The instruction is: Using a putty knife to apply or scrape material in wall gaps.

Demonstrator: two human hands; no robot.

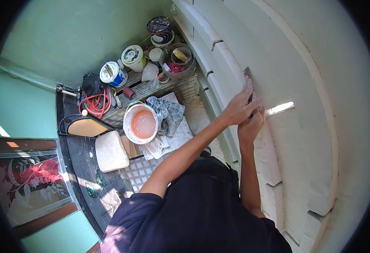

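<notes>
A small putty knife (247, 72) with a dark handle rests its metal blade against the pale wall panel, beside a raised moulding. My left hand (237, 107) grips it, fingers stretched along the tool toward the blade and thumb across the handle. Just below, my right hand (250, 125) is closed round the lower handle; that grip is partly hidden by the left hand. Both forearms reach forward to the wall. A bright patch of light (280, 108) falls to the right of my hands.
Layered mouldings (226, 56) step along the wall. To the left stand a white bucket (130, 126) with a pinkish inside, a grey cloth (173, 115) and a cream-seated chair (111, 152). Paint tubs (133, 58), a clear basin (180, 75) and a red hose (95, 110) sit farther back.
</notes>
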